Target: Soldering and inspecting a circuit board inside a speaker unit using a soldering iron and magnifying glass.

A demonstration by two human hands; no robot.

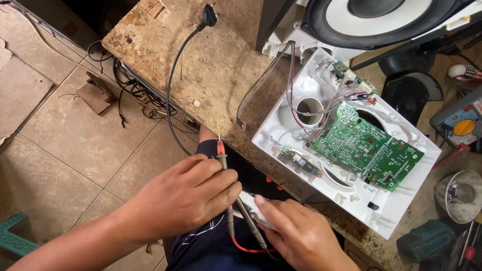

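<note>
The scarred wooden workbench (pixel 216 65) runs off diagonally beyond the hands. On it, up and to the right of the grip, lies an opened white plastic speaker housing (pixel 401 200) with its green circuit board (pixel 369 148) face up. Nearer, the left hand (pixel 183 198) is closed around two slim multimeter probes (pixel 223 165), red and black. Their long axis runs nearly straight away from the person, red tip (pixel 220 146) pointing up toward the bench edge, leads trailing back past the wrist. The right hand (pixel 296 231) pinches a small white part (pixel 253 208) just beside them. This looks like a continuity check being set up; next, I judge, the tips need steadying on the part's contacts.
</note>
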